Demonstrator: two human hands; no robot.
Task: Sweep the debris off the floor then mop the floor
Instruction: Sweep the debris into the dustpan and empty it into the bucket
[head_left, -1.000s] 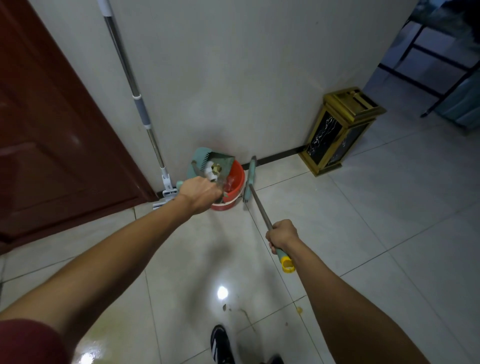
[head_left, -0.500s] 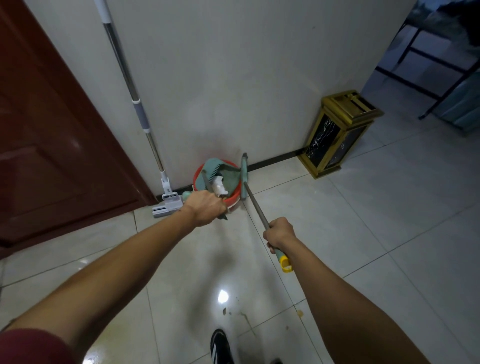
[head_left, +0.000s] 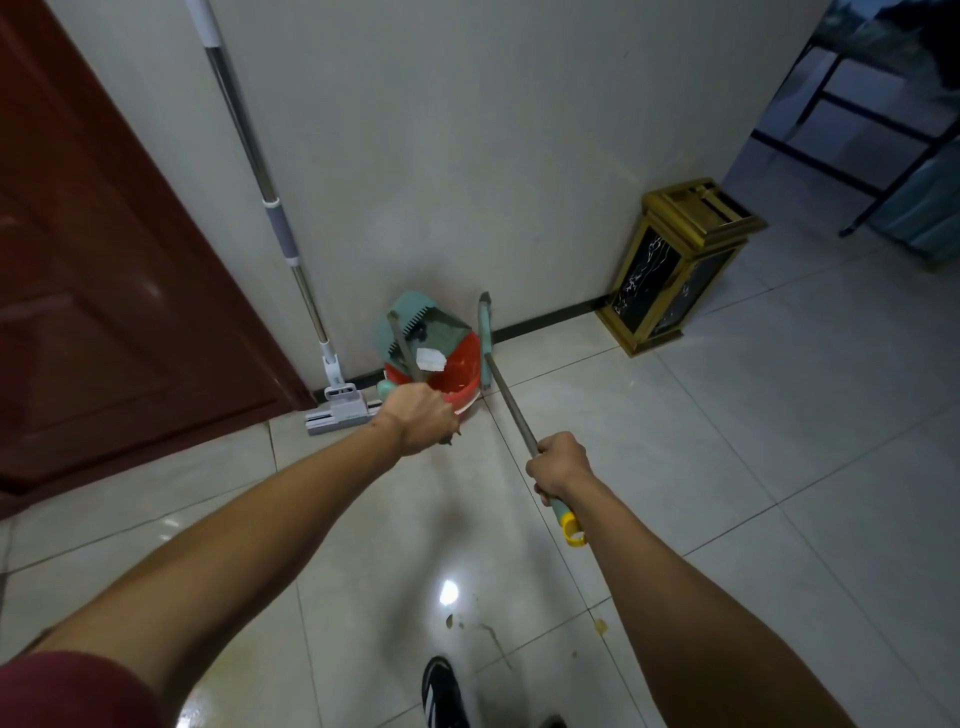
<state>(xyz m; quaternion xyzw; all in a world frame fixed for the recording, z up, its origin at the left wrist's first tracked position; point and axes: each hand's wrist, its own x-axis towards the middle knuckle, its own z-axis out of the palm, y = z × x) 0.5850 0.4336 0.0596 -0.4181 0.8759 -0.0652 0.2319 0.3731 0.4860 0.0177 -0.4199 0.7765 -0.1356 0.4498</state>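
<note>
My left hand (head_left: 418, 418) grips the handle of a teal dustpan (head_left: 423, 330), which is tipped over a red bucket (head_left: 460, 376) by the wall. A white scrap of paper (head_left: 430, 358) lies at the dustpan's mouth over the bucket. My right hand (head_left: 558, 465) grips the metal handle of a teal broom (head_left: 485, 340), whose head stands on the floor just right of the bucket. The broom's yellow handle end (head_left: 571, 532) sticks out below my right hand. A mop (head_left: 270, 208) leans against the wall to the left, its white head (head_left: 340, 410) on the floor.
A dark red door (head_left: 104, 260) fills the left side. A gold and black bin (head_left: 675, 265) stands by the wall at the right. Yellowish stains (head_left: 600, 626) mark the glossy tiles near my shoe (head_left: 441, 693). Dark metal furniture legs (head_left: 872, 135) stand at the far right.
The dustpan has tipped further over the red bucket and the white paper has slid toward its mouth. My right hand and the broom have barely shifted.
</note>
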